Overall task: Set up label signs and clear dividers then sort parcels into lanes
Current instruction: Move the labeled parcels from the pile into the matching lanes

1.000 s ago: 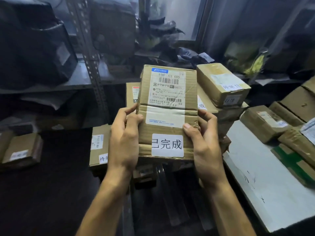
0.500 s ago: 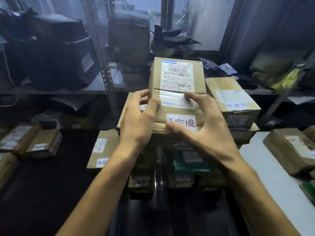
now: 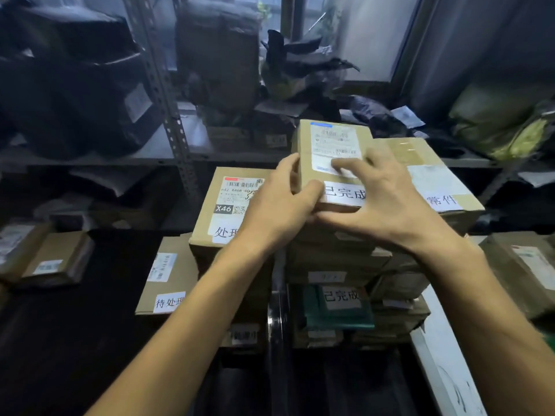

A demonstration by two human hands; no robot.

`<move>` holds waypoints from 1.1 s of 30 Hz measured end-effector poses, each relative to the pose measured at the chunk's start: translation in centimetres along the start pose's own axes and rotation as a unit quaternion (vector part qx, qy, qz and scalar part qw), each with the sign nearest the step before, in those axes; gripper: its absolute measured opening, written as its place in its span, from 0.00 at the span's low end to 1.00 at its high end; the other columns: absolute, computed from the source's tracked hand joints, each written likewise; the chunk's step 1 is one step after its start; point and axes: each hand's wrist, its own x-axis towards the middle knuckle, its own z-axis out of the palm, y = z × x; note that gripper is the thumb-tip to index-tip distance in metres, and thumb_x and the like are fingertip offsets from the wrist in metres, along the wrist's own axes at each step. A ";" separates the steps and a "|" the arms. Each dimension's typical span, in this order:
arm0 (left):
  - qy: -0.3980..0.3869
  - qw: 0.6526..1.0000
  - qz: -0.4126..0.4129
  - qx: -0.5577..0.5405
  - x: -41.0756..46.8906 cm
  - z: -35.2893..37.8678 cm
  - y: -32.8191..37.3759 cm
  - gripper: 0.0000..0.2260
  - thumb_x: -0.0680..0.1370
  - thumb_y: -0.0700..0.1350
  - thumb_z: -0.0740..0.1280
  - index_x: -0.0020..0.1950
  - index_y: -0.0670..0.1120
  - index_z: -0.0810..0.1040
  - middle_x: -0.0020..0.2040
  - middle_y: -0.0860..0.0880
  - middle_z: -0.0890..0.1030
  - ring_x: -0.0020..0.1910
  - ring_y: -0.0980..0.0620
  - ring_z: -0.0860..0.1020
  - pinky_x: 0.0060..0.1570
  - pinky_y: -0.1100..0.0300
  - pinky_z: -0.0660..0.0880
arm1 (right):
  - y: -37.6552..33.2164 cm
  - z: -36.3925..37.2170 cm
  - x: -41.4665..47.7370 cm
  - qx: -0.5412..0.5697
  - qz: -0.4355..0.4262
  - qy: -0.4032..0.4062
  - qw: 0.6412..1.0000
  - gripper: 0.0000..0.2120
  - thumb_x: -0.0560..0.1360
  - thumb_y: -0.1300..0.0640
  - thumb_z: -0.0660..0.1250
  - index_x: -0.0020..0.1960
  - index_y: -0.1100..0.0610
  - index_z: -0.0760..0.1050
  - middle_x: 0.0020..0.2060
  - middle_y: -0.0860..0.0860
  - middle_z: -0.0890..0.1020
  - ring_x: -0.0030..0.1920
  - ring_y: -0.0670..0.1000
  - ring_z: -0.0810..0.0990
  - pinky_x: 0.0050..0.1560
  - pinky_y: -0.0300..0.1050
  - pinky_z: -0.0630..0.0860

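A small cardboard parcel (image 3: 327, 139) with a shipping label and a white sign reading 已完成 lies flat on top of the middle stack of parcels (image 3: 333, 259). My left hand (image 3: 279, 205) grips its left front corner, thumb on top. My right hand (image 3: 387, 196) lies over its right side with fingers spread across the label. Left of it stands a stack topped by a box marked X46 (image 3: 228, 202) with a 处理 sign. To the right sits a larger box (image 3: 432, 175) with a sign ending 常件. A clear divider (image 3: 277, 310) stands upright between the left and middle stacks.
Loose parcels (image 3: 57, 259) lie on the dark table at the left. A flat box (image 3: 168, 280) signed 待处理 lies in front of the left stack. A white board (image 3: 444, 364) and more parcels (image 3: 525, 265) are at the right. Metal shelving (image 3: 168, 115) with dark bags stands behind.
The parcel went from upright in both hands to lying flat on the middle stack. My hands moved forward and down with it, and my right hand came to lie over its top.
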 end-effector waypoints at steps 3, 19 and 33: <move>0.034 0.998 0.021 0.050 -0.2 0.6 -0.4 0.29 0.72 0.59 0.61 0.74 0.57 0.65 0.67 0.54 0.75 0.65 0.52 0.74 0.67 0.49 0.69 | 0.4 0.4 -0.2 -0.050 -0.015 -0.007 0.999 0.48 0.56 0.27 0.62 0.74 0.42 0.65 0.72 0.53 0.65 0.71 0.57 0.58 0.73 0.55 0.59; 0.054 0.995 0.059 0.064 -2.3 2.2 1.2 0.19 0.80 0.50 0.61 0.71 0.53 0.69 0.71 0.52 0.69 0.71 0.54 0.65 0.72 0.53 0.62 | 0.7 -1.4 -1.6 -0.014 -0.090 -0.014 0.996 0.31 0.68 0.45 0.74 0.69 0.48 0.72 0.67 0.47 0.75 0.69 0.52 0.68 0.70 0.49 0.65; 0.066 0.995 0.048 -0.063 -6.3 1.8 1.2 0.20 0.76 0.57 0.54 0.67 0.57 0.70 0.67 0.54 0.74 0.68 0.54 0.71 0.68 0.48 0.69 | -1.5 -0.4 -4.8 0.097 -0.183 0.051 0.977 0.14 0.77 0.53 0.68 0.62 0.52 0.78 0.59 0.48 0.81 0.62 0.50 0.75 0.64 0.42 0.68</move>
